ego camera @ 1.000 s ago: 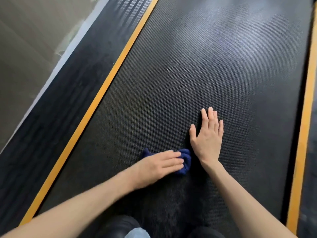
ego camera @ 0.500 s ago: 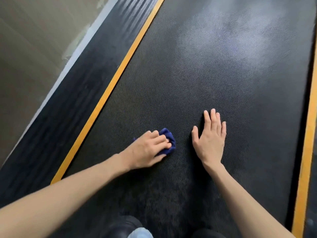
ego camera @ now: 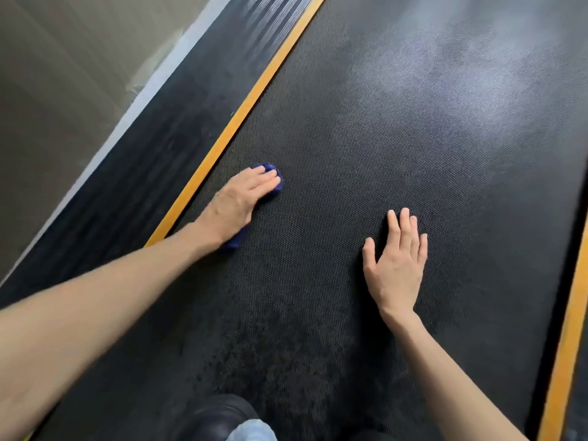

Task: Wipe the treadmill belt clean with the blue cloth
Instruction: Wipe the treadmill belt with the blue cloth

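The black textured treadmill belt (ego camera: 366,138) fills most of the view. A small blue cloth (ego camera: 276,187) lies on the belt close to the left yellow stripe, mostly hidden under my left hand (ego camera: 237,202). That hand lies flat on the cloth with its fingers stretched forward, pressing it onto the belt; blue edges show past the fingertips and below the wrist. My right hand (ego camera: 396,265) rests flat on the bare belt farther right and nearer to me, fingers straight and together, holding nothing.
A yellow stripe (ego camera: 241,113) borders the belt on the left, with a ribbed black side rail (ego camera: 152,148) and grey floor (ego camera: 47,90) beyond. Another yellow stripe (ego camera: 569,329) runs down the right edge. A dark shoe (ego camera: 219,415) shows at the bottom.
My left hand has slid the cloth left and forward, from beside my right hand to the left yellow stripe, and its fingers have flattened. My right hand has stayed planted.
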Available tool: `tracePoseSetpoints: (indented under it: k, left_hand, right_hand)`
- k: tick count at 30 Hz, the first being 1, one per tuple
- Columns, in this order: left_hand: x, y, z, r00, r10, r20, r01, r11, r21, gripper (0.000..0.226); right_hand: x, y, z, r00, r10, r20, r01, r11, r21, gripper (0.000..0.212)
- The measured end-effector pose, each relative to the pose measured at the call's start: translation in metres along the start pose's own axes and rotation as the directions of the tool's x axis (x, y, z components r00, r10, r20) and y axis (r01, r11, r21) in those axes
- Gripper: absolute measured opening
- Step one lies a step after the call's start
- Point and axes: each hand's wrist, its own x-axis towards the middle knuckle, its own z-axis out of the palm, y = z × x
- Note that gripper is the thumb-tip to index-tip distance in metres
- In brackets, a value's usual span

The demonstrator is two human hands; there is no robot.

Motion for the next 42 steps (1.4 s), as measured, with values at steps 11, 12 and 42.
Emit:
tracePoseSetpoints:
  k: [11,12,42]
  left_hand:
    - [-0.051,0.092,0.018,0.842,0.502,0.197,-0.464,0.860,-0.213,0.040]
    - [-0.043,0.078,0.014,0.893,0.424,0.151,-0.401,0.902,-0.158,0.041]
    - [-0.117,0.101,0.008,0.889,0.430,0.160,-0.428,0.902,-0.047,0.048]
  right_hand:
    - [-0.001,0.002,0.000,1.000,-0.008,-0.001,0.008,1.000,0.002,0.060]
    - [-0.001,0.002,0.000,1.000,-0.012,0.002,0.012,1.000,0.007,0.060]
    - [-0.002,0.004,0.002,0.999,-0.019,0.048,0.023,0.997,-0.069,0.066]
